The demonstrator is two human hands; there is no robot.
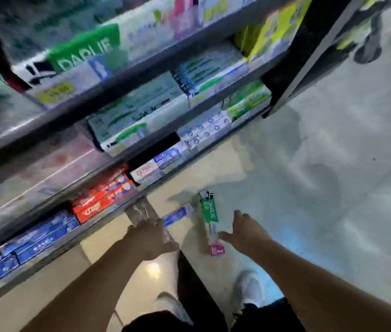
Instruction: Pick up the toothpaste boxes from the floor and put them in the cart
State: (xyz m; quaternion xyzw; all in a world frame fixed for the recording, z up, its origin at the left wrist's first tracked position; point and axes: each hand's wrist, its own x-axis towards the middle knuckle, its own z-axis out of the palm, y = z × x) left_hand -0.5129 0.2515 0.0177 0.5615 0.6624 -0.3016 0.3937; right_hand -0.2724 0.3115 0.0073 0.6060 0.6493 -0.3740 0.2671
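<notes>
On the floor [309,188], at the foot of the shelf unit [122,149]: two toothpaste boxes. First, one green box [210,213], long and narrow, white lettering down its face, a black-and-white patch at the far end and a pink patch at the near end; it lies flat on the pale tiles, pointing away from the person. Second, one blue box [177,215], lying flat just left of the green one, its far end close to the green box and its near end passing behind the left hand; its print is too blurred to read.

Hands, two. Left hand [150,238]: reaches down over the near end of the blue box, fingers bent downward; whether it grips or only touches the box cannot be told. Right hand [244,230]: spread wide, fingers straight, thumb out toward the green box's near end, holding nothing; whether the thumb touches the box cannot be told.

Shoes, two white [249,288], at the bottom edge on either side of a dark strip in the floor.

Shelf unit: four tiers in view, stocked with blue, red, white and green boxes; its base edge runs just left of the blue box. The floor to the right of the green box is open tile out to the picture's right edge.
</notes>
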